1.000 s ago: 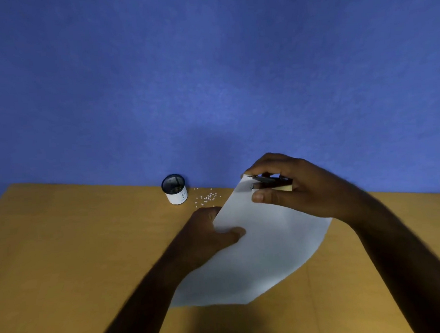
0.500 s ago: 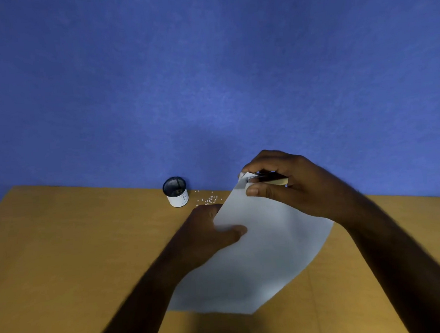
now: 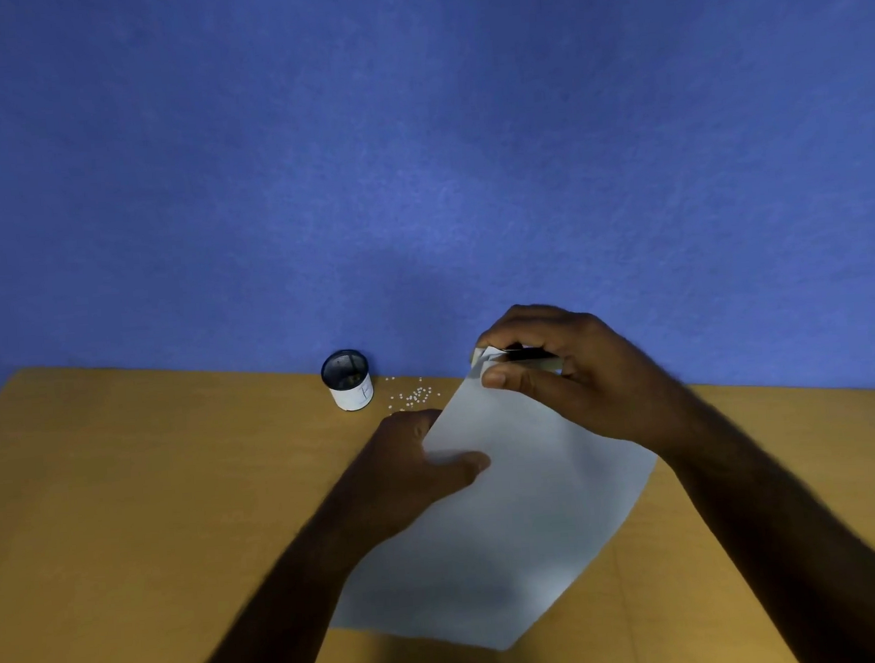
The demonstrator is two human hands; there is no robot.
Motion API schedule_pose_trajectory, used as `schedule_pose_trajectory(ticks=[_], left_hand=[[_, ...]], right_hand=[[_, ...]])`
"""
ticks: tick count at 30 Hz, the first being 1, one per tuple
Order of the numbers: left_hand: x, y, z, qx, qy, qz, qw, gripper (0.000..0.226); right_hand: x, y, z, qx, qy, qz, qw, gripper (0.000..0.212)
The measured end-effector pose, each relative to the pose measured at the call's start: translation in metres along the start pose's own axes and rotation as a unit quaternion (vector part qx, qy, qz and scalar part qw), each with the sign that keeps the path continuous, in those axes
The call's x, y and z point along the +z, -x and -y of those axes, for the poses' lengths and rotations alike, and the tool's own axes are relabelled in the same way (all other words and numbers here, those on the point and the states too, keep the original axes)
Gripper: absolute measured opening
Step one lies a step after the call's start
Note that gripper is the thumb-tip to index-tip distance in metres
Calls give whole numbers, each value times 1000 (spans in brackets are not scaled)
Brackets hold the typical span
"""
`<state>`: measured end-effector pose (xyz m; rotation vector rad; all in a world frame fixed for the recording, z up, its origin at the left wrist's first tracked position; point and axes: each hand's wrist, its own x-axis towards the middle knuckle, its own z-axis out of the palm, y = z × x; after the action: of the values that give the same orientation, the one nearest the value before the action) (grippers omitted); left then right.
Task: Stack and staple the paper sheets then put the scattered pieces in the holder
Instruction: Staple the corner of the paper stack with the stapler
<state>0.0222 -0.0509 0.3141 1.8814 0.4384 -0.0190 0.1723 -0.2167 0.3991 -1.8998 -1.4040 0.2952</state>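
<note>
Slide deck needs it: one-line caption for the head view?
Right hand squeezes a stapler on the paper sheets held by the left hand.

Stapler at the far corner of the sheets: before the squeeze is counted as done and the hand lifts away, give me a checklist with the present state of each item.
1. Stapler sits over the far corner of the paper sheets: ok.
2. Right hand grips the stapler, thumb below and fingers on top: ok.
3. Left hand holds the left edge of the sheets, thumb on top: ok.
4. Sheet edges lined up in one stack: cannot tell, only the top sheet shows.
5. Staple driven through: cannot tell, the hand hides the corner.
6. Scattered pieces in the holder: not ok, they lie on the table beside it.
</note>
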Motion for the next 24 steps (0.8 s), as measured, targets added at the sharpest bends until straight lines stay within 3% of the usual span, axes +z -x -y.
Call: schedule_pose_trajectory(ticks=[10,15,19,24], left_hand=[[1,-1,-1,-9,-8,3,1000,23],[4,-3,-1,-7,-11,-14,1000,47],[3,-4,3,-12,-13,-15,1000,46],[-1,-8,4,-23,-21,-7,999,37]], right_hand=[[-3,-1,-3,-1,-10,0,1000,16],[-3,-2,-7,10,10,11,1000,26],[-4,-3,-6,37,14,37,999,38],[-5,-8,-6,50,-7,56,997,35]])
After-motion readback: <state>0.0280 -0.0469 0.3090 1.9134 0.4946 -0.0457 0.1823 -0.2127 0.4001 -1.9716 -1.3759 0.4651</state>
